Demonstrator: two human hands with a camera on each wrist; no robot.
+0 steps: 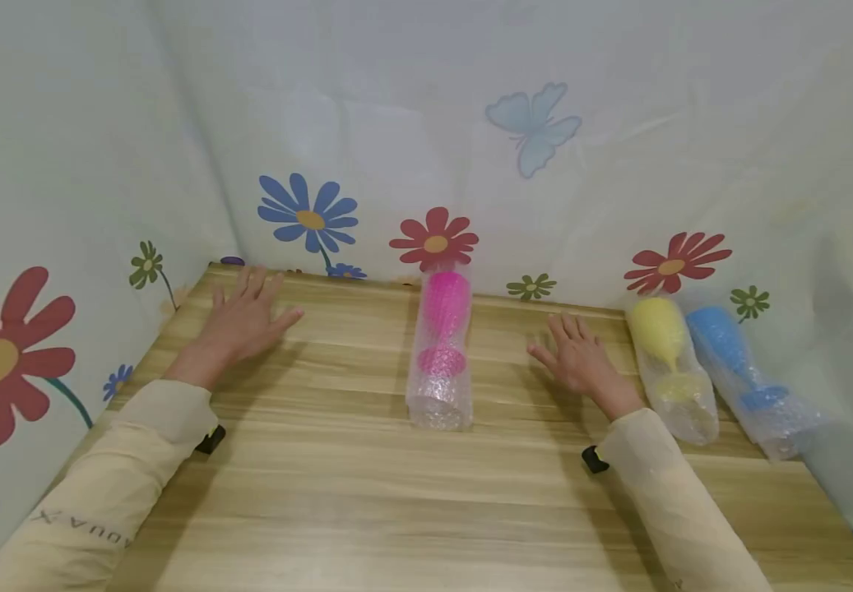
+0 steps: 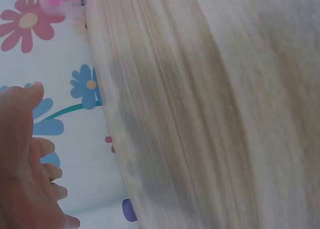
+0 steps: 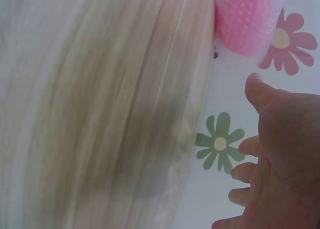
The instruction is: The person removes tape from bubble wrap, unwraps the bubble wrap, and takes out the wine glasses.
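A pink goblet [image 1: 445, 308] wrapped in bubble wrap lies on the wooden table [image 1: 367, 493], its bowl toward the back wall. To its left, my left hand [image 1: 244, 321] is held over the table with fingers spread and nothing in it. My right hand [image 1: 577, 358], also empty with fingers spread, is over the table to the goblet's right. The left wrist view shows that hand [image 2: 25, 159] from its palm side, and the right wrist view shows the right hand [image 3: 285, 154] likewise, below the pink bowl [image 3: 245, 21].
Right of my right arm lie a yellow goblet [image 1: 659, 337] and a blue goblet [image 1: 722, 341], each in bubble wrap, side by side at the table's right edge. A white sheet [image 1: 411, 123] printed with flowers and a butterfly hangs behind the table and along its sides.
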